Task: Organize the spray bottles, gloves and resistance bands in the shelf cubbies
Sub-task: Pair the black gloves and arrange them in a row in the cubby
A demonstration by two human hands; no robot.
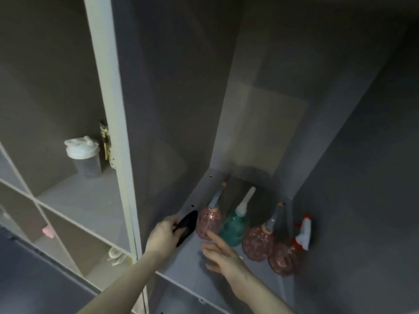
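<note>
Several spray bottles stand in a row on the cubby floor (181, 266): a pink one (209, 220) at the left, a green one (233, 227), another pink one (258, 243), and a pink one with a red and white trigger (285, 257) at the right. My left hand (162, 236) grips a black band-like item (187, 225) just left of the first pink bottle. My right hand (223, 257) is open, its index finger touching the base of that bottle.
A white divider panel (113, 132) separates this cubby from the left one, where a shaker bottle with a white lid (82, 155) stands. Lower left cubbies hold a pink object (48, 231) and a pale bundled item (116, 254). The cubby's right wall (362, 200) is close to the bottles.
</note>
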